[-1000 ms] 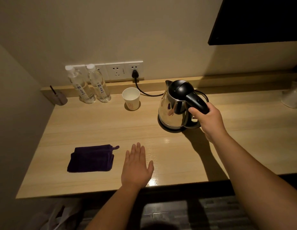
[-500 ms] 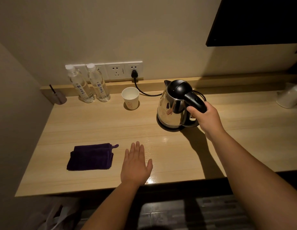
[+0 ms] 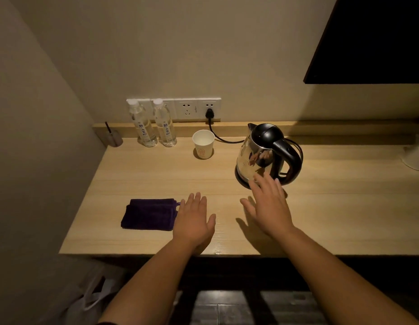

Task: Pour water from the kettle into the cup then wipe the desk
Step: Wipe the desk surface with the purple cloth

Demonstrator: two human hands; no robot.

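Observation:
A steel kettle (image 3: 257, 153) with a black lid and handle stands upright on its base on the wooden desk (image 3: 143, 177). Left of it, near the wall, stands a white paper cup (image 3: 203, 146). A folded dark purple cloth (image 3: 148, 215) lies near the desk's front left. My right hand (image 3: 270, 205) hovers open just in front of the kettle, fingers spread, holding nothing. My left hand (image 3: 195, 219) is flat and open over the desk, right beside the cloth's right edge.
Two water bottles (image 3: 154, 124) stand against the back ledge, with a small glass (image 3: 114, 137) holding a stick at the far left. The kettle's cord (image 3: 218, 134) runs to a wall socket. A white object (image 3: 416, 156) sits at the right edge. A dark screen hangs upper right.
My right hand has let go of the kettle handle and drawn back toward me, now open. The kettle stays on its base. My left hand has barely moved.

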